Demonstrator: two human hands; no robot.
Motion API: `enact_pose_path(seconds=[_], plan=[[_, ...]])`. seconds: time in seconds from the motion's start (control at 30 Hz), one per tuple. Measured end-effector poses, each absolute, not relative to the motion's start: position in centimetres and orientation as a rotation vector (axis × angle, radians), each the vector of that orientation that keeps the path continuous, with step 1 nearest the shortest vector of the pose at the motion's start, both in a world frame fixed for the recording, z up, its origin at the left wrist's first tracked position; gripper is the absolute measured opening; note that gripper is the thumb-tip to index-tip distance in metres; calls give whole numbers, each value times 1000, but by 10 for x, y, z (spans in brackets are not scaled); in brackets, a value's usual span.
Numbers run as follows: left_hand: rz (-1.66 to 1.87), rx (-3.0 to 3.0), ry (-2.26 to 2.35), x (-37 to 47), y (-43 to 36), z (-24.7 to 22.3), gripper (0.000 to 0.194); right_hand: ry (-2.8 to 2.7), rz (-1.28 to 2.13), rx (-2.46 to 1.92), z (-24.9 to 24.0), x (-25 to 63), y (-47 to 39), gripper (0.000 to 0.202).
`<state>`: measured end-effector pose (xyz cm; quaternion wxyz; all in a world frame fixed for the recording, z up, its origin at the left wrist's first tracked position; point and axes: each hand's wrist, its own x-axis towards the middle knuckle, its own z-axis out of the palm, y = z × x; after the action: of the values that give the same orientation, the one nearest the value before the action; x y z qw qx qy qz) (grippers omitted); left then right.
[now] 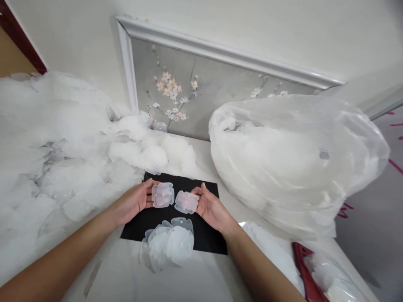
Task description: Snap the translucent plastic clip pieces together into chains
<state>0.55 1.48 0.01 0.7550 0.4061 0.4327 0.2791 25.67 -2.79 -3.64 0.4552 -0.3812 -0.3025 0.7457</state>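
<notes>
My left hand holds a thin translucent plastic piece by its left side, with the fingers showing through from behind. A second such translucent piece is held from the right by my right hand, its fingers partly hidden behind it. The two pieces face me above a black mat, close together but apart. Below them, a loose overlapping stack of similar translucent pieces lies across the mat's front edge and onto the white table.
A large heap of similar whitish pieces covers the left side. On the right stands a big clear plastic bag full of white material. A dark red object and a smaller clear bag lie at lower right. A framed flower panel is behind.
</notes>
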Motion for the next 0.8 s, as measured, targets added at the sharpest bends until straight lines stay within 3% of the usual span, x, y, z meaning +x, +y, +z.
enact_pose_path(seconds=[0.1,0.2,0.3,0.4,0.53,0.63,0.7,0.8], plan=[[281,1269,670,-2,10,14,42,-1179,2044,-818,-20,268,-34,53],[10,1575,515,-11,9,31,31,-1544,2110,-711,-6,277,-35,49],[147,1807,765,-23,17,37,26,-1618,1727,-1012,-6,275,-26,37],[439,2084,1338,-37,29,31,21,-1727,1023,-1436,-21,265,-6,20],[504,2331,1877,-53,42,13,20,-1963,333,-1495,-47,253,25,21],[453,2332,1923,-59,48,7,12,-2007,163,-1475,-54,251,42,10],[448,2312,1906,-59,49,11,6,-2001,135,-1499,-51,250,47,14],[611,2321,1950,-51,43,21,13,-1894,163,-1538,-40,247,40,14]])
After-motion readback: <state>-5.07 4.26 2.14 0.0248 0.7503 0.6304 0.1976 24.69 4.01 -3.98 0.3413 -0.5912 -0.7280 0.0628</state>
